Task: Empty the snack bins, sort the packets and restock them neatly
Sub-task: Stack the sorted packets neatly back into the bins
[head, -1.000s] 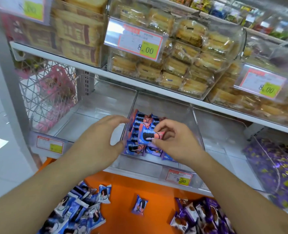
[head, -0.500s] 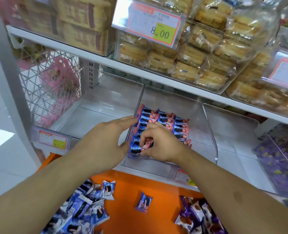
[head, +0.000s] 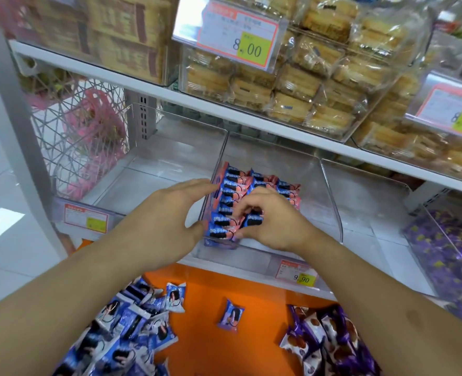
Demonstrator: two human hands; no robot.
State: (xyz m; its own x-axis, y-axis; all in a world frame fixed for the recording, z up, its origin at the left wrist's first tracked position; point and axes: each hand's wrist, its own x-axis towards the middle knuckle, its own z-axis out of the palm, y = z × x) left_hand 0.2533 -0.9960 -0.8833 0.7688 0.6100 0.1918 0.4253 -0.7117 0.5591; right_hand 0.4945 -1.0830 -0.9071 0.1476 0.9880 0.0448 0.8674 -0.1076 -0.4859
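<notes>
A clear middle bin (head: 330, 202) holds neat rows of blue-and-pink cookie packets (head: 233, 185) against its left wall. My right hand (head: 273, 221) pinches one blue-and-pink packet (head: 252, 219) at the front of the rows. My left hand (head: 170, 215) has straight fingers along the outside of the bin's left wall, its thumb touching the front packets. On the orange surface (head: 210, 343) below lie a pile of blue-and-white packets (head: 132, 329), a single blue packet (head: 231, 316) and a pile of purple packets (head: 330, 343).
An empty clear bin (head: 154, 169) stands left of the middle one, another empty bin (head: 373, 213) to its right. A bin of purple packets (head: 452, 256) is at the far right. Wrapped cakes (head: 292, 85) fill the shelf above. A white wire basket (head: 83, 142) stands at left.
My right hand has carried a packet down to the front of the rows. My left hand has stayed at the bin's left wall. The view has moved closer and slightly down.
</notes>
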